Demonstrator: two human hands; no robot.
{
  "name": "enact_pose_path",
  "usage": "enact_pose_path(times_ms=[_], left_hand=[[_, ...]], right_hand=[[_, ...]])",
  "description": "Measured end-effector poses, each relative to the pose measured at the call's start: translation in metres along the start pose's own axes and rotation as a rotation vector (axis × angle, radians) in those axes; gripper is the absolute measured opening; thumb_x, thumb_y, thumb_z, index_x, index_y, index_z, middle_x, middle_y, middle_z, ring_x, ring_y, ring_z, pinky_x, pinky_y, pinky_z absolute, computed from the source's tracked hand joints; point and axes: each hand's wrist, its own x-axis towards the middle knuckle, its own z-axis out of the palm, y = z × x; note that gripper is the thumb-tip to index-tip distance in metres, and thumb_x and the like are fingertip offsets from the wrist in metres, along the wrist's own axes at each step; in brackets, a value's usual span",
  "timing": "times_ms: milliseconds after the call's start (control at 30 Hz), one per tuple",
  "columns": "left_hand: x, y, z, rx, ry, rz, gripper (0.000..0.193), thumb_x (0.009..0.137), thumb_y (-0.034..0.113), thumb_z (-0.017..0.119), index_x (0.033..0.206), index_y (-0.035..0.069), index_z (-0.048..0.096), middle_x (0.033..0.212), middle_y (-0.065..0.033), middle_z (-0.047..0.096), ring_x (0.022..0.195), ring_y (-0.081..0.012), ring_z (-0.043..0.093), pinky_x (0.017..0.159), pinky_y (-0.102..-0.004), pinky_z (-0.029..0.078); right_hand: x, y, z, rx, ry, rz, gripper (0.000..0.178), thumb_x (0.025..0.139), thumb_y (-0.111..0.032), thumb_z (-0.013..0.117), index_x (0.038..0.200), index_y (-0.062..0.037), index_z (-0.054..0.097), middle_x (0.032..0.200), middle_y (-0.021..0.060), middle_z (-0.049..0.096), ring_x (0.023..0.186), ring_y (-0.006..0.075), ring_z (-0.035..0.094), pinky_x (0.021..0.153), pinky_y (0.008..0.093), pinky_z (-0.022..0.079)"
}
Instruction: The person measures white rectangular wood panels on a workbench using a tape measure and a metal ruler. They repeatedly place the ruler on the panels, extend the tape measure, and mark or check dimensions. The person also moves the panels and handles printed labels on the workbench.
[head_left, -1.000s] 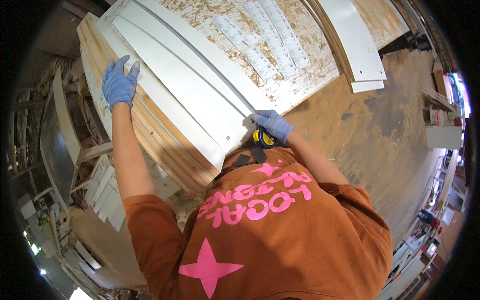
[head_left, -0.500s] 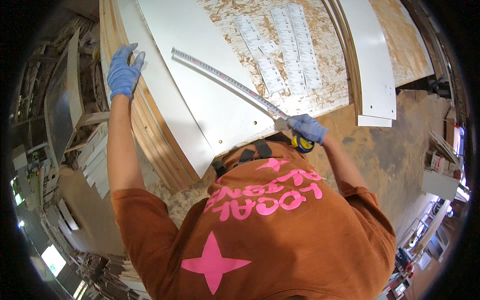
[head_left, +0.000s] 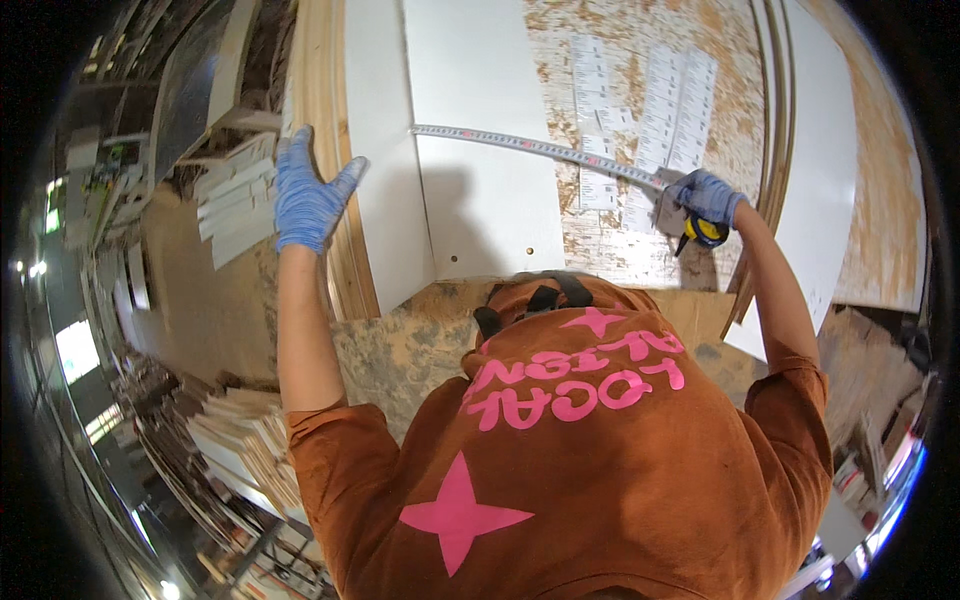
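Through the head camera, I see my left arm [head_left: 308, 335] going almost straight up from the sleeve. My left hand [head_left: 312, 195], in a blue glove, has its fingers pointing up and its thumb stuck out to the right. It is spread wide and not clenched, and it lies on the wooden edges of a stack of boards [head_left: 362, 255]. The thumb reaches toward the narrow white panel [head_left: 385, 190]. I can't see the palm, so I can't tell how hard it presses.

My right arm [head_left: 778, 285] comes up from the lower right and leans in to the left. My right hand [head_left: 708, 197], gloved too, is curled around the yellow and black tape measure [head_left: 708, 232]. Some fingers and part of the case are hidden. The tape blade [head_left: 535, 147] runs left over paper labels [head_left: 598, 185] and a wide white panel [head_left: 485, 90]. Its tip is by the line where the two white panels meet, but I can't tell if it touches.

The print on the labels is too small to read. The top of the picture cuts off the boards. The brown shirt [head_left: 620, 500] covers much of the floor.
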Motion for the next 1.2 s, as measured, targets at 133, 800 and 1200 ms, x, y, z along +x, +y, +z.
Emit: enact_pose_path(times_ms=[133, 800, 1200], left_hand=[[-0.014, -0.012, 0.013, -0.101, 0.073, 0.020, 0.090, 0.077, 0.035, 0.082, 0.145, -0.002, 0.037, 0.151, -0.0268, 0.032, 0.142, -0.0381, 0.030, 0.117, -0.0414, 0.027], [-0.013, -0.012, 0.027, 0.037, 0.244, 0.048, 0.071, 0.073, 0.022, 0.082, 0.135, 0.009, 0.050, 0.146, -0.0260, 0.040, 0.131, -0.0401, 0.045, 0.108, -0.0430, 0.039], [-0.014, -0.015, 0.030, 0.090, 0.284, 0.105, 0.072, 0.073, 0.020, 0.082, 0.136, 0.011, 0.050, 0.142, -0.0252, 0.045, 0.127, -0.0404, 0.048, 0.106, -0.0447, 0.042]], right_hand=[[0.049, 0.004, -0.046, -0.301, 0.104, -0.007, 0.039, 0.088, -0.037, 0.065, 0.100, -0.0006, 0.072, 0.083, 0.0206, 0.069, 0.077, 0.0322, 0.068, 0.074, 0.0407, 0.053], [0.138, -0.004, -0.117, -0.769, 0.338, -0.306, 0.034, 0.094, -0.037, 0.054, 0.126, -0.0313, 0.065, 0.085, 0.0147, 0.070, 0.078, 0.0353, 0.067, 0.071, 0.0449, 0.052], [0.138, -0.007, -0.113, -0.744, 0.348, -0.274, 0.031, 0.095, -0.038, 0.053, 0.121, -0.0274, 0.067, 0.093, 0.0116, 0.071, 0.081, 0.0347, 0.066, 0.075, 0.0442, 0.052]])
